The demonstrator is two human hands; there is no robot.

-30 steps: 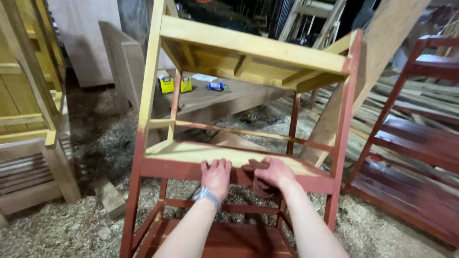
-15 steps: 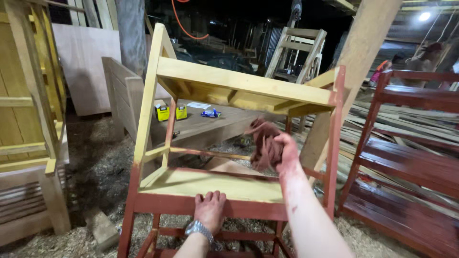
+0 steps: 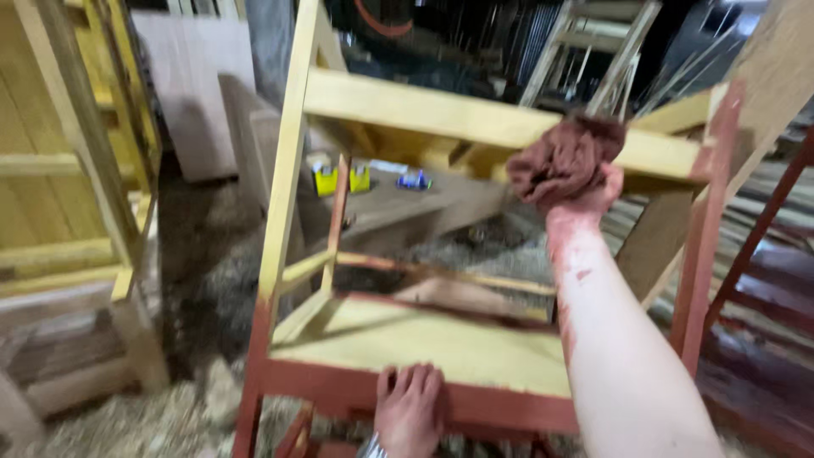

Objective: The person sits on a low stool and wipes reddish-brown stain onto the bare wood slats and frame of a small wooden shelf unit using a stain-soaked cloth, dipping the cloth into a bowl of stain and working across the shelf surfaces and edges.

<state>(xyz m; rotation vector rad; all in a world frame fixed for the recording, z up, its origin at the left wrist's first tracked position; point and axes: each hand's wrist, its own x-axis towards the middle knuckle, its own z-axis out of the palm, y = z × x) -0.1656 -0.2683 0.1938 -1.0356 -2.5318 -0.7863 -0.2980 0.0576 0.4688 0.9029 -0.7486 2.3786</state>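
Note:
A wooden shelf rack stands before me, pale yellow above and stained red-brown on its lower rail and right leg. My left hand rests flat on the red front rail of the lower shelf. My right hand is raised and grips a crumpled red-brown rag, pressed against the front edge of the upper shelf near its right end. Red stain streaks my right forearm.
An unstained yellow rack stands at the left. Red-stained racks lie at the right. Behind the rack is a low board with small yellow tins and a blue object. Sawdust covers the floor.
My right hand with the rag has risen from the lower rail to the upper shelf's front edge. My left hand has stayed on the lower rail. The view has moved closer.

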